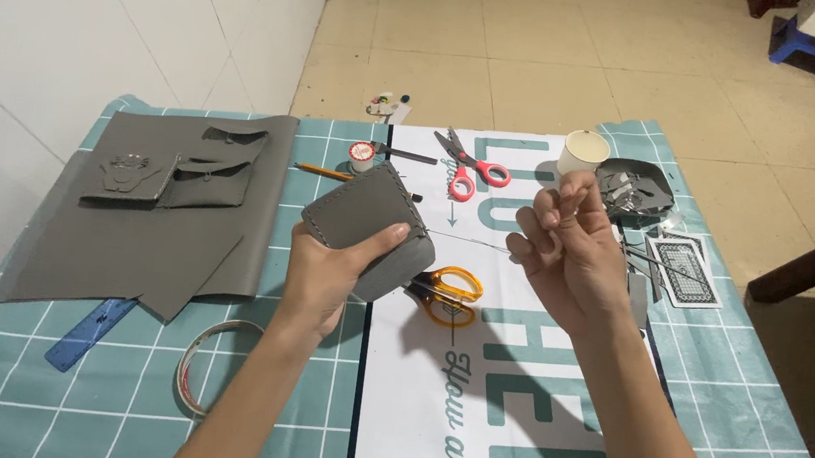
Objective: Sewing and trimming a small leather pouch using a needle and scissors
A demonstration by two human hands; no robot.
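Pulling a stitch through the grey leather piece

My left hand (325, 271) has its grip closed around the grey leather piece (369, 224), held up just above the middle of the surface (117, 400); my right hand (568, 248) pinches the thread (465, 241) between fingertips, drawn out to the right. To do this well, I judge the pull should run straight in line with the seam, steady and not jerked, with the left grip firm so the piece does not twist and the stitch seats evenly. The piece is dull grey, folded into a soft boxy shape, with a row of small stitches along its near-left edge. The thread is thin and hard to follow near my fingers. Orange-handled scissors (446, 291) lie just below it, red-handled scissors (472, 171) farther off.
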